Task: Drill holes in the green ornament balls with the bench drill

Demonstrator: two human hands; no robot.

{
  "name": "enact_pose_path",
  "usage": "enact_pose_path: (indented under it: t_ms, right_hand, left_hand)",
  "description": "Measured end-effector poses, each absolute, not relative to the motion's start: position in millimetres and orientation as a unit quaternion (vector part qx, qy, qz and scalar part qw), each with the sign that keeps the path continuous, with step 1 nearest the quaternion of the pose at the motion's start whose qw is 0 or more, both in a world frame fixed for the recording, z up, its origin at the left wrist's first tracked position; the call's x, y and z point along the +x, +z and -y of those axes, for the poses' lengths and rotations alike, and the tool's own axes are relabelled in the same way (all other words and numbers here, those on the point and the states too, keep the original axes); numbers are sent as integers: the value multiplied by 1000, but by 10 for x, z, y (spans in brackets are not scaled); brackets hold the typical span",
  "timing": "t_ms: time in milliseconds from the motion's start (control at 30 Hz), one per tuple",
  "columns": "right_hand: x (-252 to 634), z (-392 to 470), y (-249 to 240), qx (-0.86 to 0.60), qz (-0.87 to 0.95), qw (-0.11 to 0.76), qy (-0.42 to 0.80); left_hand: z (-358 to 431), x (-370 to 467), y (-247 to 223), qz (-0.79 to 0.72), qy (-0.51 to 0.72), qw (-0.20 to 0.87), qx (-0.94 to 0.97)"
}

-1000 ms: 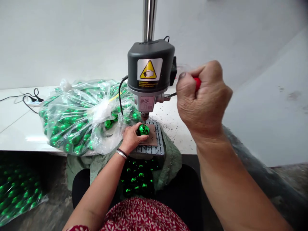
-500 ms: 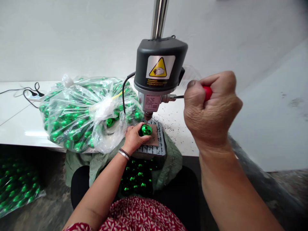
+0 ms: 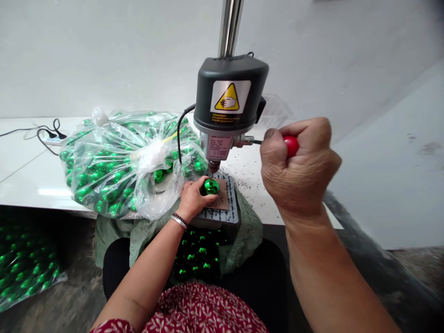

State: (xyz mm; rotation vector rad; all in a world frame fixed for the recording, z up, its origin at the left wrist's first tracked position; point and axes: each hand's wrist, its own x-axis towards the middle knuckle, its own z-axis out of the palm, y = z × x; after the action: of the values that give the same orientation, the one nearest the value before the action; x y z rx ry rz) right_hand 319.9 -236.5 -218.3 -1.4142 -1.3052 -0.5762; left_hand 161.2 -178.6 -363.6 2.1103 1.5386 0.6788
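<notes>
On the white table (image 3: 34, 171), a bag of balls (image 3: 142, 159) was spread between rear and front edges. The drill base (image 3: 233, 203) was set at the front edge; shavings (image 3: 251, 185) were strewn to its right. A power strip (image 3: 52, 139) was laid leftward, toward the rear edge.

by your left hand (image 3: 194, 199), the green ball (image 3: 211, 187) has a glossy, mirror-smooth skin; the brown pad (image 3: 223, 200) beneath it looks matt, perhaps wood or card. left of that hand, the bag (image 3: 93, 178) is clear, crinkled plastic, on a smooth, glossy white tabletop (image 3: 27, 180). the red knob (image 3: 292, 146) in your right hand (image 3: 301, 169) is glossy plastic; left of that hand sits a matt dark plastic housing (image 3: 208, 99) below a polished metal column (image 3: 230, 27). below your left hand, the green cloth (image 3: 247, 226) is matt and creased.
</notes>
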Motion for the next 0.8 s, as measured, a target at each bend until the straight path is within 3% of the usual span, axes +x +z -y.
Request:
enact_pose_path:
  t_ms: [800]
  right_hand:
    - [3191,2340,-2690,-532,523,567,-349]
  left_hand:
    - [1802,1613,-3629,-547,261,254,754]
